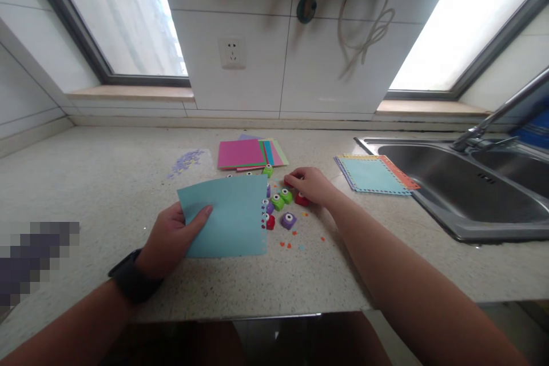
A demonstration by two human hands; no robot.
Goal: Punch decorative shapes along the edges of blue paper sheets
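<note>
My left hand (171, 237) grips a light blue paper sheet (229, 214) by its left edge, thumb on top; small shapes are punched along the sheet's right edge. My right hand (309, 184) reaches over a cluster of small craft punches, its fingers curled on a red punch (302, 200). Green punches (282, 199), a purple punch (289, 220) and another red punch (270, 221) lie beside the sheet. A black watch sits on my left wrist.
A stack of pink and coloured papers (246, 154) lies behind the punches. Punched sheets (373, 174) lie by the steel sink (472, 189) at the right. Purple confetti (186, 161) and small cut-outs (300, 243) dot the speckled counter (107, 183). The counter's front edge is near me.
</note>
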